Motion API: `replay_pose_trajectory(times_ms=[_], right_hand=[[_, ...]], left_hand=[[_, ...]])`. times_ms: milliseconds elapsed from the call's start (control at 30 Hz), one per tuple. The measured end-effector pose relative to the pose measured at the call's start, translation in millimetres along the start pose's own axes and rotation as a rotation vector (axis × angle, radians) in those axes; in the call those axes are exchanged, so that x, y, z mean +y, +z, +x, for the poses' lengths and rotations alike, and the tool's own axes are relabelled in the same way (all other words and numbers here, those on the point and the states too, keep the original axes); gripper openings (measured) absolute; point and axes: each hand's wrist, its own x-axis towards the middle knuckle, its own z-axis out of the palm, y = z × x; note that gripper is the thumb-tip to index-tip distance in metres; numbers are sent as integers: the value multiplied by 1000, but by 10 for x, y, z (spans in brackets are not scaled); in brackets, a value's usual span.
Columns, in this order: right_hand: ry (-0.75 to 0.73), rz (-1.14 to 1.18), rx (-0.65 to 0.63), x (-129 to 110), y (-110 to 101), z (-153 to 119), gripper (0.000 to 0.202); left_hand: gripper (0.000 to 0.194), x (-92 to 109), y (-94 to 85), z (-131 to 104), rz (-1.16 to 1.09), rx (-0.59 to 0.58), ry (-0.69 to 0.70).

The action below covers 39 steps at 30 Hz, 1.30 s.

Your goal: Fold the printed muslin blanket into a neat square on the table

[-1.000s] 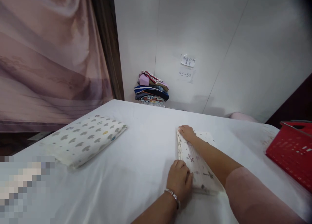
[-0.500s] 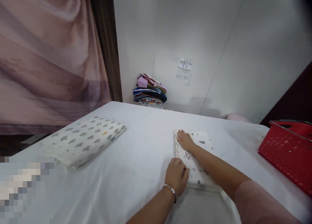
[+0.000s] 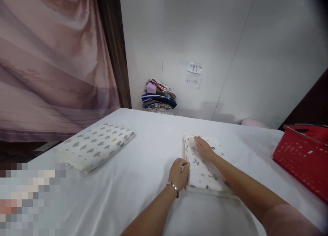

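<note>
A folded white cloth [image 3: 205, 178] printed with small palm trees and other figures lies on the white-covered table [image 3: 153, 143]. My right hand [image 3: 204, 148] rests flat on its upper part, fingers stretched out. At the cloth's left edge is my left hand [image 3: 178, 173], wearing a silver bracelet, with curled fingers closed at the layered edge; the fingertips are partly hidden. Farther left lies a second folded white cloth [image 3: 97, 143] with grey mushroom-like shapes.
A red perforated basket [image 3: 302, 160] with a metal handle stands at the right. Behind the table's far edge is a pile of folded fabrics [image 3: 159, 96] against the wall. A pink patterned curtain [image 3: 56, 58] hangs at the left. Paper notes [image 3: 194, 75] are on the wall.
My right hand has slid rightward across the cloth. My left hand has moved slightly up and left, from the cloth's top to its left edge. The view has shifted slightly.
</note>
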Motion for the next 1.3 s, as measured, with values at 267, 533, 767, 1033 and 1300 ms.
replay_pose_trajectory(times_ms=[267, 533, 767, 1033, 1300], right_hand=[[22, 39, 64, 476, -362, -667, 46], [394, 293, 186, 937, -354, -1215, 55], [459, 560, 267, 954, -219, -1330, 58], [486, 577, 258, 1022, -183, -1327, 56], [490, 572, 223, 942, -227, -1337, 53]], left_hand=[[16, -47, 14, 761, 143, -104, -318], [24, -87, 169, 1112, 228, -143, -442], [25, -56, 270, 1268, 321, -169, -514], [19, -153, 324, 1315, 324, -150, -513], [34, -171, 358, 1399, 335, -190, -551]])
